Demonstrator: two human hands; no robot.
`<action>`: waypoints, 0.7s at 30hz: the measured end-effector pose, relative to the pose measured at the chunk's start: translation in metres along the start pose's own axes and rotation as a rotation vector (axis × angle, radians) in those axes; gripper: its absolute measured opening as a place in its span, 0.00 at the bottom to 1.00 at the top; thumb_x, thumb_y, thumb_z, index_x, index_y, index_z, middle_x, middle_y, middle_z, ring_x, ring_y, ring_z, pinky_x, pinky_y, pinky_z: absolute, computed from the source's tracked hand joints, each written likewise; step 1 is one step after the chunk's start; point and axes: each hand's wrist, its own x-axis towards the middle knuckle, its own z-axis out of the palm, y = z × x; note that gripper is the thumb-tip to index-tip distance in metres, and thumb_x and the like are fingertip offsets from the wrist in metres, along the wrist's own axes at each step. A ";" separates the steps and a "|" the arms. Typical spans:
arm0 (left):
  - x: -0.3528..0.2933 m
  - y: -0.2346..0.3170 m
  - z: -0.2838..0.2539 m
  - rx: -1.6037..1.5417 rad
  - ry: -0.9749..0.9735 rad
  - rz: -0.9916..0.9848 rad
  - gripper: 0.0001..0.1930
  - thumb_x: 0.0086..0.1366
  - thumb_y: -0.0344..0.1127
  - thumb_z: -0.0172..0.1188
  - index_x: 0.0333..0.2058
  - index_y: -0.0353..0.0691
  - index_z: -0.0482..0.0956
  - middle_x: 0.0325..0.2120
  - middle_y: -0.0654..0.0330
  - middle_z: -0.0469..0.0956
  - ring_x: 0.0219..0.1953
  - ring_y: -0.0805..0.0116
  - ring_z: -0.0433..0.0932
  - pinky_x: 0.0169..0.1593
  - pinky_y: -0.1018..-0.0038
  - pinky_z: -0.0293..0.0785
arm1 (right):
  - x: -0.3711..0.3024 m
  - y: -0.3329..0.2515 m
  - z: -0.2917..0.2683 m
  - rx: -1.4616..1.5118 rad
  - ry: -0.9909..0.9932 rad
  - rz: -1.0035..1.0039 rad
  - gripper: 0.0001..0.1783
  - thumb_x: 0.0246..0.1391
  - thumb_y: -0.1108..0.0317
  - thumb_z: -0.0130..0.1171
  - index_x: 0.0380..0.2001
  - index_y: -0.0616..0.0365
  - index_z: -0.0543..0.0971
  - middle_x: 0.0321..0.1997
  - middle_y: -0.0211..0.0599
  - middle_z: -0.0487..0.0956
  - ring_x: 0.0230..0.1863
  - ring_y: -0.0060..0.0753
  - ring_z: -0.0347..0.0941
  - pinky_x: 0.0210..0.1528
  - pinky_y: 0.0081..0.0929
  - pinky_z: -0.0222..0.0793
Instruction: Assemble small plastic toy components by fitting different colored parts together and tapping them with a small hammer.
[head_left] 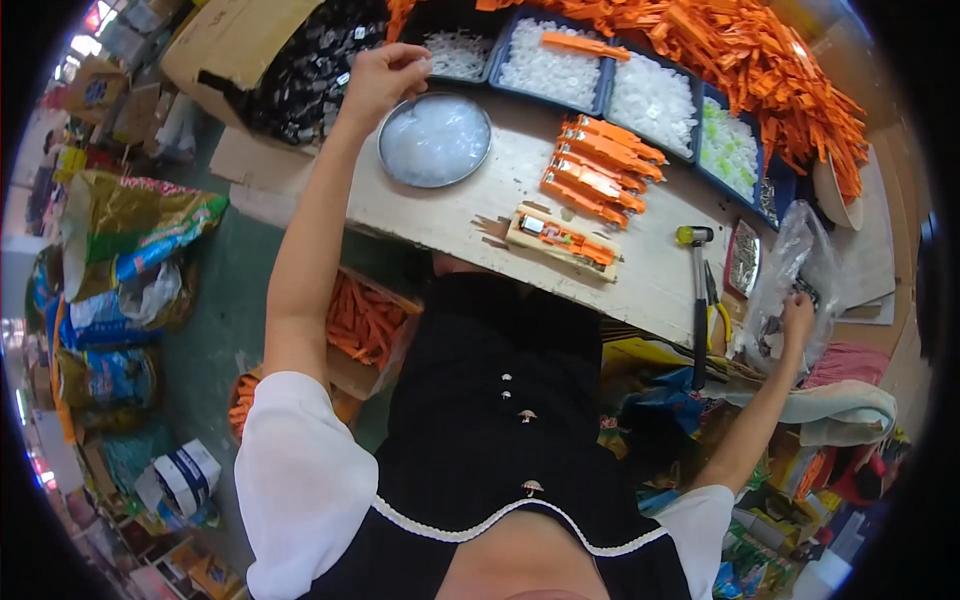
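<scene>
My left hand [388, 82] is raised over the far left of the table, thumb and fingers pinched together beside a dark tray of small metal pins [458, 55]. Whatever the pinch holds is too small to make out. At the right, my right hand [797, 318] reaches into a clear plastic bag [808, 245] with small dark parts in it, and its fingertips are partly hidden. Between the hands, a wooden fixture [565, 243] cradles an orange plastic casing [572, 240] with metal and white parts in it. Several orange assembled pieces [603, 170] lie in a row behind it.
A round metal dish [435, 140] holds pale, glossy stuff. Trays of white plastic parts [652, 100] line the back, below a heap of orange casings [720, 45]. A hammer [699, 300], pliers [718, 308] and a small metal tray [743, 258] lie at right. Black parts [315, 75] fill the left corner.
</scene>
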 end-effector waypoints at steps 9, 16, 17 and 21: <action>-0.105 -0.025 0.002 0.560 -0.105 0.321 0.05 0.48 0.23 0.60 0.27 0.34 0.77 0.22 0.60 0.72 0.23 0.71 0.72 0.27 0.78 0.66 | -0.088 -0.131 -0.078 0.547 0.542 -0.182 0.11 0.52 0.67 0.52 0.37 0.61 0.74 0.29 0.35 0.75 0.30 0.25 0.70 0.34 0.22 0.65; -0.101 -0.034 0.020 0.822 -0.167 0.317 0.04 0.47 0.23 0.57 0.25 0.34 0.76 0.22 0.55 0.70 0.27 0.56 0.72 0.31 0.69 0.67 | -0.119 -0.201 -0.070 0.577 0.409 -0.456 0.11 0.51 0.73 0.53 0.39 0.62 0.74 0.35 0.34 0.73 0.35 0.25 0.70 0.38 0.19 0.65; -0.100 -0.034 0.021 0.821 -0.170 0.316 0.04 0.47 0.23 0.57 0.25 0.34 0.76 0.22 0.55 0.70 0.27 0.56 0.72 0.31 0.69 0.67 | -0.123 -0.206 -0.070 0.576 0.407 -0.454 0.11 0.51 0.73 0.53 0.39 0.62 0.74 0.35 0.34 0.73 0.35 0.25 0.70 0.38 0.19 0.65; -0.100 -0.027 0.015 0.812 -0.156 0.293 0.06 0.46 0.24 0.58 0.26 0.34 0.76 0.22 0.55 0.71 0.26 0.58 0.72 0.29 0.70 0.67 | -0.137 -0.223 -0.071 0.478 0.426 -0.605 0.10 0.49 0.75 0.53 0.38 0.62 0.74 0.37 0.37 0.73 0.39 0.30 0.69 0.42 0.21 0.63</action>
